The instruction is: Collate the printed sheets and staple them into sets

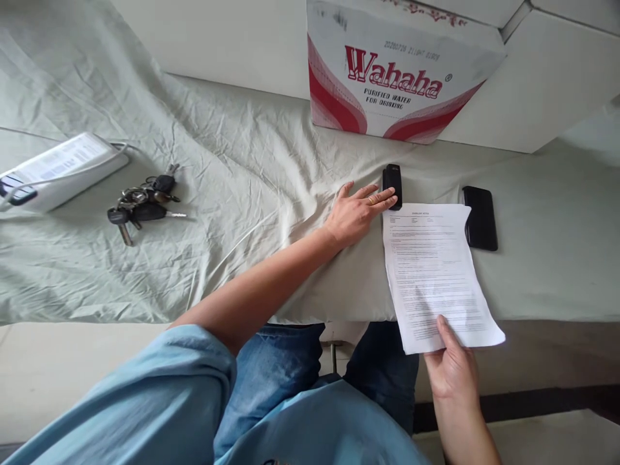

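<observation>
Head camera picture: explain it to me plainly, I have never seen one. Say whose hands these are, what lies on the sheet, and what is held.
The camera sits on a person's head and looks down, so both arms are that person's own. The left hand lies flat on the sheet, fingertips touching a small black device. The right hand holds a printed paper by its near edge. Beside the paper lies a black phone. Further left are keys and a white power strip. Behind stands a Wahaha box.
</observation>
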The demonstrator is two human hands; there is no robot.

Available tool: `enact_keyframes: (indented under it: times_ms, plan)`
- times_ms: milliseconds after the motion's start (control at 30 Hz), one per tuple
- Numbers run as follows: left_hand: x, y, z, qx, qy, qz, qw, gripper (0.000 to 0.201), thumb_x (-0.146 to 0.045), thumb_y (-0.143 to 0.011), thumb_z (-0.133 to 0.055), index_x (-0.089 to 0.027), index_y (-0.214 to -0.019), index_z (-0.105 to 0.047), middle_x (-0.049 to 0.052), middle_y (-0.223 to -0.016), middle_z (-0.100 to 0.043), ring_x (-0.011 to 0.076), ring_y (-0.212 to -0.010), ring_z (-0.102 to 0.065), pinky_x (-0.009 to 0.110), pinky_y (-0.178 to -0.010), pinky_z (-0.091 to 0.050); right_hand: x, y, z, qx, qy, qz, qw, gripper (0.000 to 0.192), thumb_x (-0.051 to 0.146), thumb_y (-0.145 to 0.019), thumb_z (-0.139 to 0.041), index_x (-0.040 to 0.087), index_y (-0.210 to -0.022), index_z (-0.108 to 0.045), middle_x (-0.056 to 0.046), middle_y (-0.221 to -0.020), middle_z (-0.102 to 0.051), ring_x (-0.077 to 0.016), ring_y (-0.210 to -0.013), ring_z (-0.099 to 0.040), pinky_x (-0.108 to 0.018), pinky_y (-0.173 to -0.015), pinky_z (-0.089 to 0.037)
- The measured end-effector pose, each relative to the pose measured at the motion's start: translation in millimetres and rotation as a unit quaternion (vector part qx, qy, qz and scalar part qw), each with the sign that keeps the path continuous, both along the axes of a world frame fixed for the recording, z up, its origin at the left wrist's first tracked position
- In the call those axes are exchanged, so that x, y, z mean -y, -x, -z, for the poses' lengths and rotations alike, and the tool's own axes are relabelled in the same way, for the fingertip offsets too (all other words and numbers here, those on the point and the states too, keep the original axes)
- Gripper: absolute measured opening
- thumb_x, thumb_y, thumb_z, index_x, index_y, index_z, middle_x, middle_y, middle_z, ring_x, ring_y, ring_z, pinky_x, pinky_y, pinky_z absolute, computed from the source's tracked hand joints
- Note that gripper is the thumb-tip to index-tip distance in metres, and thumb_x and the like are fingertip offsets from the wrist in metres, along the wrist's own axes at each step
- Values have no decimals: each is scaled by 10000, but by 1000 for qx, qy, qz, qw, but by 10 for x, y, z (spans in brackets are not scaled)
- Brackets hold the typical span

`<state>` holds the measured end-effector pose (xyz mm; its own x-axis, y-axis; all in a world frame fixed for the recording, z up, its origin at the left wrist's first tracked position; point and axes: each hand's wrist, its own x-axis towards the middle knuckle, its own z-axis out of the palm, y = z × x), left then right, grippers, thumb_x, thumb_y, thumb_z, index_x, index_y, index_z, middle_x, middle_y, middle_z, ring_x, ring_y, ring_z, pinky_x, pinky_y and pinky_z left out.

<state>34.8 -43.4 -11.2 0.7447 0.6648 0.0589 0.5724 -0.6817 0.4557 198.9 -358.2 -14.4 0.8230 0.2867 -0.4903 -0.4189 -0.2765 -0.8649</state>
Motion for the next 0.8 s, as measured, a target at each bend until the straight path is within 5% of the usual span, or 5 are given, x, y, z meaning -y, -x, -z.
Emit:
enact_keyframes:
  times_ms: [200, 300, 400, 600, 800]
  plan:
    - [-110, -13, 146, 122, 34, -24, 992, 798, -35, -1115, -438, -270, -1815, -739, 82, -1945, -673, 308, -1633, -787, 513, -1300, -622, 37, 32, -14, 6, -10, -14, 1000, 967, 542, -667, -1201, 326, -1553, -880, -63, -1638, -901, -371, -1706, -751, -484, -1342, -725]
    - [-213, -111, 97, 181, 70, -159, 968, 534, -361, -1287, -490, -165, -1665, -811, 184, -1536, -918, 346, -1387, -874, 476, -1143, -649, 68, 53, -33, -1, -3, -7, 1000, 964, 556, -633, -1213, 338, -1519, -899, -86, -1683, -878, -403, -1722, -737, -525, -1366, -708]
    - [-327, -347, -62, 165, 114, -242, 949, 717, -699, -1284, -547, -118, -1655, -741, 209, -1187, -928, 403, -1138, -879, 534, -1057, -631, 49, 62, -51, -3, 5, 0, 1000, 977, 564, -607, -1220, 323, -1500, -907, -102, -1671, -882, -425, -1716, -741, -551, -1372, -705]
    - [-460, -816, -263, 90, 179, -230, 953, 441, -394, -1044, -922, -165, -1392, -773, 226, -1252, -878, 467, -1214, -844, 572, -1066, -660, -27, 82, -69, -1, 3, -19, 1000, 1025, 575, -645, -1216, 298, -1575, -886, -79, -1587, -921, -395, -1630, -805, -528, -1302, -755]
    - [-559, -465, -221, 192, 160, -317, 915, 451, -267, -974, -952, -233, -1365, -729, 117, -1062, -798, 428, -1247, -821, 533, -1106, -646, -100, 179, -116, -5, -24, -29, 999, 1083, 568, -624, -1221, 312, -1615, -868, -78, -1629, -905, -394, -1639, -802, -553, -1386, -687]
